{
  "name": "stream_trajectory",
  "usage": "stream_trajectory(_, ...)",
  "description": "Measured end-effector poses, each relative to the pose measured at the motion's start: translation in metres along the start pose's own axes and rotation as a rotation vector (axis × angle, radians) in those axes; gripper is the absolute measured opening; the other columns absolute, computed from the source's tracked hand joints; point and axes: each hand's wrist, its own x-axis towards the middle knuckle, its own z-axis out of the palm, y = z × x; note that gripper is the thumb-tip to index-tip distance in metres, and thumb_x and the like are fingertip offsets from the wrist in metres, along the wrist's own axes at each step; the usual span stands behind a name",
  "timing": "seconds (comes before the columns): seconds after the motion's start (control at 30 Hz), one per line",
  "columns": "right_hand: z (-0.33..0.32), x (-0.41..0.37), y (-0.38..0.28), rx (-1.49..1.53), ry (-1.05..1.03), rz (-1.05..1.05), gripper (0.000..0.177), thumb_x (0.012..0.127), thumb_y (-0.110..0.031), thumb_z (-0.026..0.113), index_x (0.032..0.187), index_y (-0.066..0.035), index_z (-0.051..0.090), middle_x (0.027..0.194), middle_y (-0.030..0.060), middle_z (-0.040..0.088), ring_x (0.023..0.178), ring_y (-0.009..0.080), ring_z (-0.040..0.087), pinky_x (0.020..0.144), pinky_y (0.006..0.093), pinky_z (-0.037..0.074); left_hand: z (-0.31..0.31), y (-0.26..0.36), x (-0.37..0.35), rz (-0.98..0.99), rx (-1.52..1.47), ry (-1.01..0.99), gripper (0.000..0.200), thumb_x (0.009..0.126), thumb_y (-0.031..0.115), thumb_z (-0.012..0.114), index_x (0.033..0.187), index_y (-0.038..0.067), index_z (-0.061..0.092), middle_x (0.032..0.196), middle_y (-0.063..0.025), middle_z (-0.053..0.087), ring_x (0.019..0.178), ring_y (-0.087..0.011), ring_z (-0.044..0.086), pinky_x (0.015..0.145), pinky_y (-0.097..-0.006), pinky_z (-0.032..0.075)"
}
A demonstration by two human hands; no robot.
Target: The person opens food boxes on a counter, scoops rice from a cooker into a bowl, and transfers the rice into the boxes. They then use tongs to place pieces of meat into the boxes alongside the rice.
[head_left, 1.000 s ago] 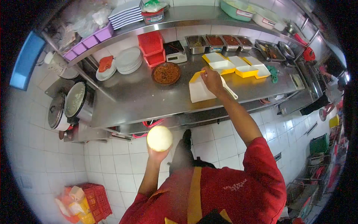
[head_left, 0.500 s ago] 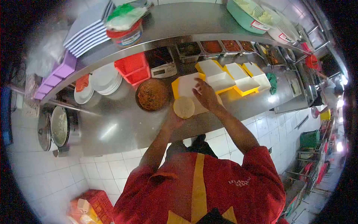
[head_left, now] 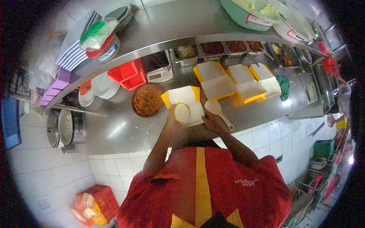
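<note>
My left hand (head_left: 170, 122) is closed round a small round bowl (head_left: 182, 113) with pale contents, perhaps rice. The bowl is tilted over an open paper food box (head_left: 194, 108), white inside and yellow outside. At the box's right edge, my right hand (head_left: 212, 122) grips the cardboard, its fingers partly hidden. A pale rice paddle (head_left: 216, 109) lies on the counter just right of that hand. Left of the box sits a dark round bowl (head_left: 148, 100) of orange-brown food.
Several more boxes (head_left: 245, 85) stand on the steel counter (head_left: 114, 131) to the right. Behind are a kitchen scale (head_left: 159, 76), a red divided tray (head_left: 127, 74) and metal food pans (head_left: 213, 48). A raised shelf (head_left: 171, 22) spans the back. A green cloth (head_left: 283, 88) lies far right.
The front box has come nearer to me and left, its lid flap raised. My right hand has dropped from above the box to its right edge. The rice paddle has come into sight.
</note>
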Motion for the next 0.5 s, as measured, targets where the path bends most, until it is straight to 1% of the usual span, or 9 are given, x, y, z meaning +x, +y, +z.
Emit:
stream_trajectory(0.03,-0.004,-0.003,-0.005,0.010,-0.006,0.000,0.032,0.087,-0.031,0.058,0.094,0.001,0.059,0.074,0.0177,0.064,0.068,0.0315,0.063,0.066,0.0438,0.050,0.002,0.001,-0.003,-0.055,-0.188,-0.007,0.025,0.091,0.023,0.049,0.109,0.008,0.058,0.092,-0.0061,0.065,0.077,-0.0173,0.064,0.070,-0.0314,0.053)
stream_trajectory(0.07,-0.015,-0.008,-0.019,-0.046,-0.008,-0.064,0.031,0.088,-0.029,0.058,0.093,0.001,0.058,0.072,0.0164,0.064,0.066,0.0297,0.063,0.065,0.0436,0.049,0.006,0.000,-0.007,-0.058,-0.182,0.001,0.025,0.091,0.023,0.049,0.109,0.008,0.058,0.092,-0.0061,0.065,0.077,-0.0173,0.064,0.070,-0.0314,0.053)
stream_trajectory(0.13,-0.020,-0.009,-0.030,-0.094,-0.010,-0.133,0.030,0.088,-0.028,0.058,0.091,0.001,0.058,0.071,0.0151,0.064,0.064,0.0279,0.063,0.063,0.0434,0.049,0.016,0.002,-0.014,0.265,0.995,0.322,0.025,0.086,0.022,0.056,0.107,0.009,0.058,0.097,-0.0094,0.064,0.087,-0.0202,0.063,0.074,-0.0329,0.051)
stream_trajectory(0.17,-0.018,-0.011,-0.031,-0.021,-0.056,-0.033,0.029,0.087,-0.027,0.058,0.091,0.001,0.059,0.073,0.0153,0.065,0.066,0.0284,0.064,0.065,0.0435,0.050,0.025,0.002,-0.012,0.263,1.003,0.326,0.025,0.086,0.022,0.056,0.107,0.009,0.058,0.097,-0.0094,0.064,0.087,-0.0202,0.063,0.074,-0.0329,0.051)
stream_trajectory(0.2,-0.016,-0.012,-0.032,0.052,-0.103,0.068,0.028,0.086,-0.026,0.059,0.092,0.001,0.061,0.076,0.0155,0.066,0.068,0.0289,0.064,0.066,0.0436,0.050,0.039,-0.003,-0.007,0.205,1.106,0.416,0.032,0.084,0.030,0.058,0.108,0.009,0.057,0.100,-0.0107,0.062,0.091,-0.0233,0.061,0.076,-0.0366,0.050)
stream_trajectory(0.27,-0.017,-0.016,-0.043,0.099,-0.106,0.079,0.027,0.086,-0.026,0.059,0.095,0.000,0.061,0.078,0.0163,0.066,0.070,0.0298,0.064,0.068,0.0438,0.050,0.075,-0.007,0.000,0.141,1.212,0.512,0.040,0.081,0.038,0.061,0.110,0.010,0.057,0.103,-0.0120,0.060,0.094,-0.0265,0.060,0.077,-0.0404,0.049)
stream_trajectory(0.33,-0.020,-0.024,-0.057,0.179,-0.104,0.110,0.028,0.085,-0.025,0.059,0.100,-0.001,0.061,0.083,0.0177,0.066,0.076,0.0316,0.065,0.071,0.0441,0.050,0.115,-0.008,-0.002,0.050,1.750,0.606,0.052,0.075,0.048,0.063,0.112,0.011,0.056,0.107,-0.0128,0.056,0.095,-0.0311,0.057,0.076,-0.0461,0.047)
stream_trajectory(0.43,-0.020,-0.022,-0.050,0.267,-0.096,0.148,0.031,0.084,-0.024,0.059,0.106,-0.003,0.062,0.087,0.0192,0.067,0.081,0.0335,0.065,0.075,0.0445,0.050,0.114,-0.012,0.002,0.046,1.818,0.615,0.052,0.075,0.047,0.063,0.113,0.012,0.056,0.107,-0.0112,0.055,0.096,-0.0309,0.056,0.077,-0.0483,0.045)
stream_trajectory(0.5,0.001,-0.013,-0.013,0.093,-0.272,0.166,0.031,0.085,-0.023,0.057,0.108,-0.002,0.060,0.092,0.0204,0.066,0.085,0.0355,0.064,0.076,0.0460,0.049,0.114,-0.015,-0.003,0.047,1.832,0.594,0.052,0.075,0.047,0.063,0.113,0.012,0.056,0.108,-0.0112,0.054,0.097,-0.0302,0.055,0.077,-0.0474,0.045)
